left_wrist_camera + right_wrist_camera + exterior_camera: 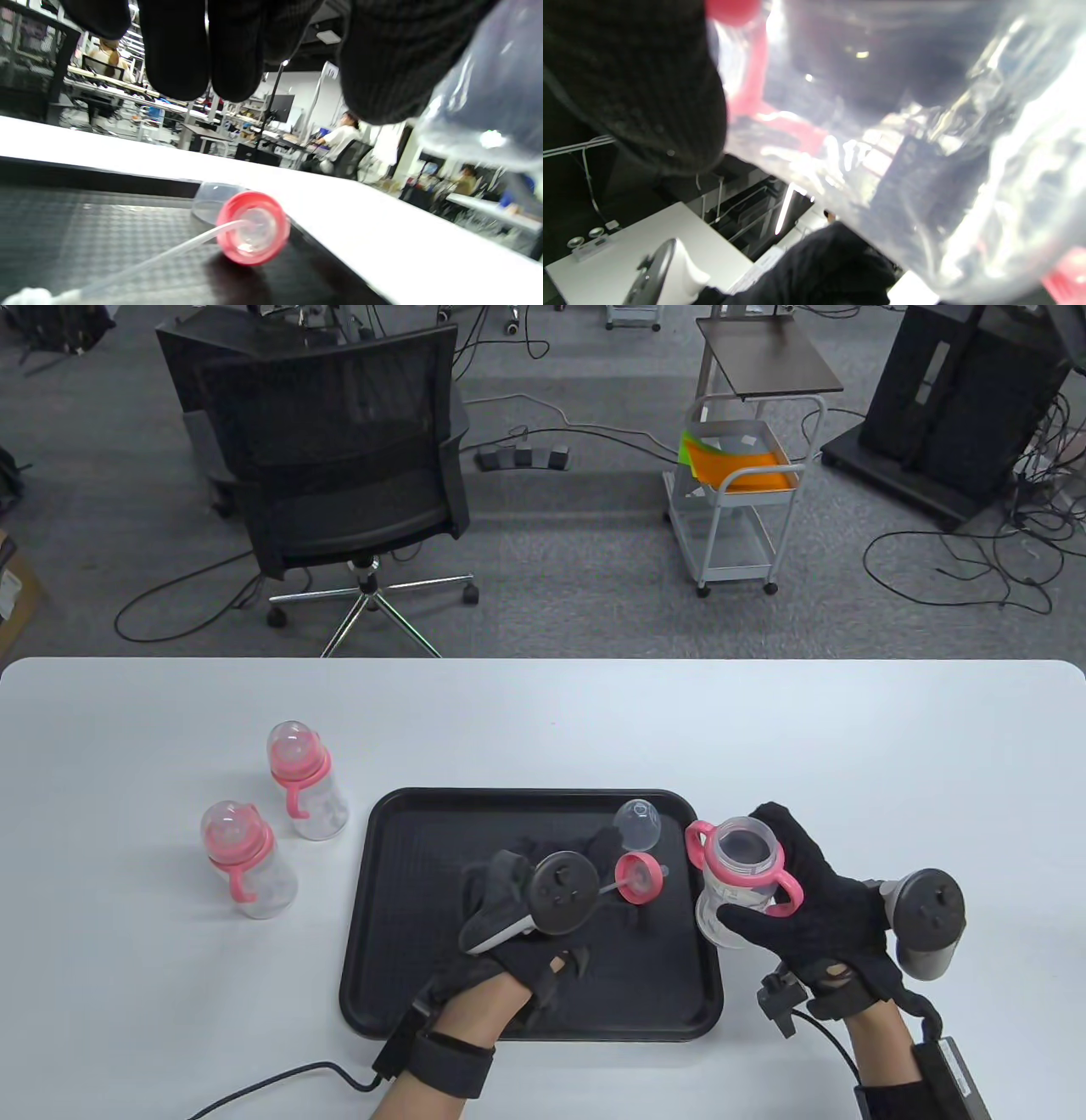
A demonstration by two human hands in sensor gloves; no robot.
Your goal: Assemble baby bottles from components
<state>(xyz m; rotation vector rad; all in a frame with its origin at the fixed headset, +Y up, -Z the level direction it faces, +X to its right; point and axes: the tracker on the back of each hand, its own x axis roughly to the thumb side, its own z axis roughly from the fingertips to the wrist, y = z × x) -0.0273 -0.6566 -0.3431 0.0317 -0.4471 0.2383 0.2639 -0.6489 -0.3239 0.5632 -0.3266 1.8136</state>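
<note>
Bottle body (740,891): clear, with pink handles, held above the table at the right edge of the black tray (390,848), mouth open and facing up, I think so the lid can go in.
Right hand (814,912): fingers wrap around the bottle body and grip it.
Pink lid with straw (638,879): lies on its side on the tray.
Left hand (517,933): hovers over the tray near the straw; fingers hang down, holding nothing.
Clear cap (638,824): on the tray, just behind the lid.
Finished bottles (248,858): two stand left of the tray, out of the way.
</note>
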